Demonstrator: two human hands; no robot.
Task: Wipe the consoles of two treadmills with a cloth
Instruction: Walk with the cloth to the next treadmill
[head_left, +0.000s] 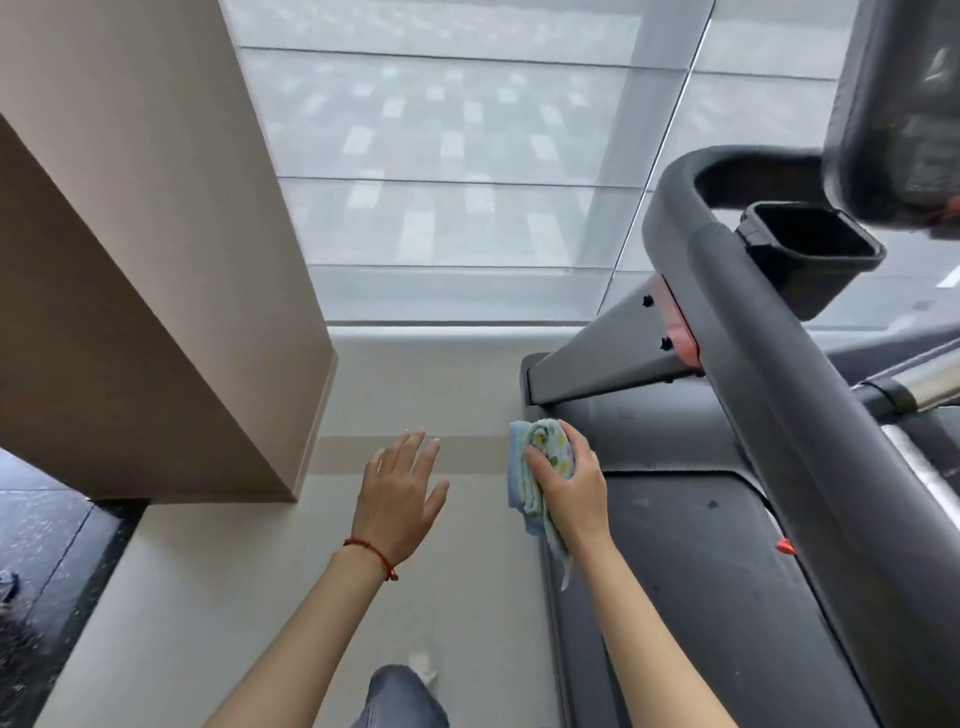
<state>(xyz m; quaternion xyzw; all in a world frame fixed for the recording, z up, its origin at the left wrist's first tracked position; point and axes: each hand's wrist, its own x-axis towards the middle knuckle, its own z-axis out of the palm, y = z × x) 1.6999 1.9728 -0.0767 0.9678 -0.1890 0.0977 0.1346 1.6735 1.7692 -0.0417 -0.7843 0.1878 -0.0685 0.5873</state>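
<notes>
Cloth sat bunched in your right hand, fingers closed around it: pale blue, folded thick, with a white patch dotted in yellow and green, one loose end hanging below your wrist. You held it over the left edge of the treadmill deck, well short of the blurred console up right. Your left hand hovered empty above the pale floor, fingers spread.
</notes>
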